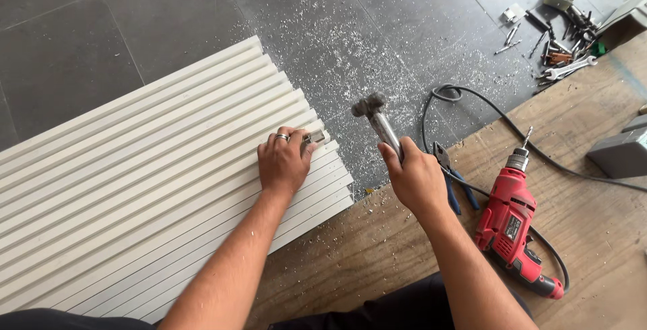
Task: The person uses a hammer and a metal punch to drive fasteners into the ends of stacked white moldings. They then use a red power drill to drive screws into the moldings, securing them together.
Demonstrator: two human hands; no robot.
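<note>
My left hand (283, 161) rests on the near end of a white fluted panel (135, 188) and pinches a small metal piece (314, 138) against the panel's end with the thumb and fingers. A ring is on one finger. My right hand (414, 178) grips the metal handle of a hammer (376, 117), whose head is raised just right of the small piece, above the dark floor.
A red corded drill (512, 225) and blue-handled pliers (453, 178) lie on a plywood sheet (593, 215) to the right. Loose bits, a wrench (569, 68) and other tools lie scattered at the top right. White shavings cover the grey tile floor (323, 40). A grey box (621, 153) sits at the right edge.
</note>
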